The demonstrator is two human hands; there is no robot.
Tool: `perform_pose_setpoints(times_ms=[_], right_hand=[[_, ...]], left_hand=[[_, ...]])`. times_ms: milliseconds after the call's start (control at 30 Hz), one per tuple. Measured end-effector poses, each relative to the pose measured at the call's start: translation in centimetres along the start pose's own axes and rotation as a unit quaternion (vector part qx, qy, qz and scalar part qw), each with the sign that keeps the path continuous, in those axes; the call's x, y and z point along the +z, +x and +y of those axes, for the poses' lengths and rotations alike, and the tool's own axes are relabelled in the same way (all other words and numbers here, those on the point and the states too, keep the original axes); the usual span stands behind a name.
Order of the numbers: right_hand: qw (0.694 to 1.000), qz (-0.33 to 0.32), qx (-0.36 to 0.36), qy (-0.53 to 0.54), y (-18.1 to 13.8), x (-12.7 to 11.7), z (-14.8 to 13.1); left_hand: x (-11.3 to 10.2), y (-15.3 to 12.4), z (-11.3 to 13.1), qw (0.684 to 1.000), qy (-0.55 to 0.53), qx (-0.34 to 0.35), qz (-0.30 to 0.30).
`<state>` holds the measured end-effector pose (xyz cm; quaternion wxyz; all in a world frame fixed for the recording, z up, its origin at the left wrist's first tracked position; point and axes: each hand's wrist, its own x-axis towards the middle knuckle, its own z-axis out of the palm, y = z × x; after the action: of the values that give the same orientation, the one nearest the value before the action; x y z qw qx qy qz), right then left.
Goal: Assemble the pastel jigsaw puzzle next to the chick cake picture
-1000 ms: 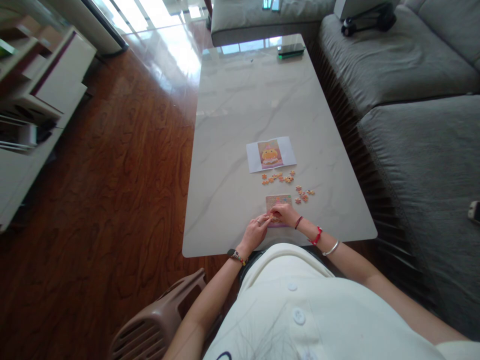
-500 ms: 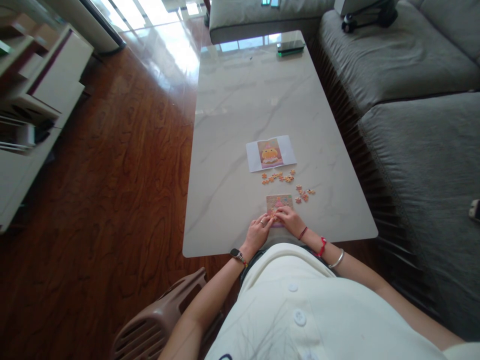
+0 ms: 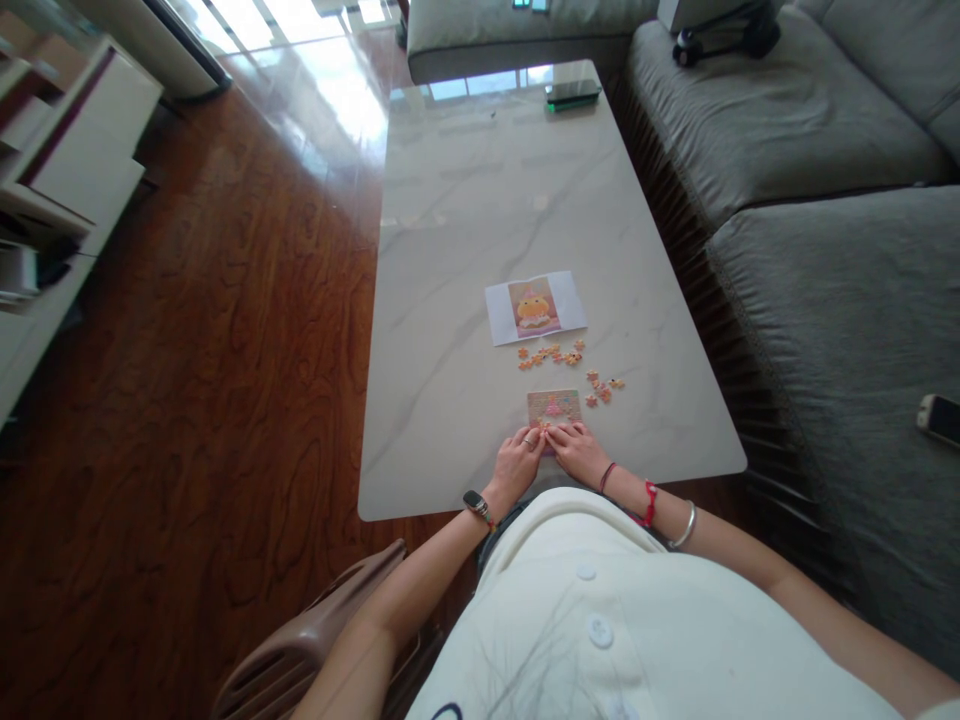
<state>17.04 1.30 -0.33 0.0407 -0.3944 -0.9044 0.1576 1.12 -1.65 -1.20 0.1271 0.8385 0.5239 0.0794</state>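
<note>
A small partly built jigsaw puzzle (image 3: pixel 554 406) lies near the front edge of the pale marble table (image 3: pixel 465 250). My left hand (image 3: pixel 517 459) and my right hand (image 3: pixel 577 451) rest side by side on the puzzle's near edge, fingertips pressed down and meeting in the middle. The fingers look curled and pinched on a puzzle piece too small to make out. Loose orange puzzle pieces (image 3: pixel 551 355) lie in a row beyond the puzzle, with more pieces (image 3: pixel 602 389) to its right. A reference picture (image 3: pixel 535 307) on white paper lies farther back.
A grey sofa (image 3: pixel 825 230) runs along the table's right side, with a phone (image 3: pixel 939 418) on its cushion. A dark flat box (image 3: pixel 572 93) sits at the table's far end. Wooden floor lies left; a brown plastic chair (image 3: pixel 315 640) is under me.
Both hands have slid back toward me along the puzzle, from its middle to its near edge. The view has shifted slightly to the left.
</note>
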Motion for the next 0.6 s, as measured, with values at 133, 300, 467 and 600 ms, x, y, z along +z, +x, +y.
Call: perform_pose_setpoints(times_ms=[133,300,467,600], right_hand=[[1.0,0.014,0.003,0.005,-0.4,0.2,0.5],[0.999,-0.005,-0.005,-0.038,0.3,0.2,0.1],[0.996,-0.039,-0.052,-0.057,1.5,0.0,-0.5],[0.997,-0.035,-0.042,-0.063,0.4,0.1,-0.1]], left_hand=[[-0.3,0.1,-0.2,1.0,0.009,0.023,0.001],[-0.2,-0.3,-0.7,1.0,-0.005,0.028,-0.005],[-0.2,-0.4,-1.0,0.999,-0.01,0.035,-0.005],[-0.1,-0.3,-0.8,0.999,0.02,0.034,-0.009]])
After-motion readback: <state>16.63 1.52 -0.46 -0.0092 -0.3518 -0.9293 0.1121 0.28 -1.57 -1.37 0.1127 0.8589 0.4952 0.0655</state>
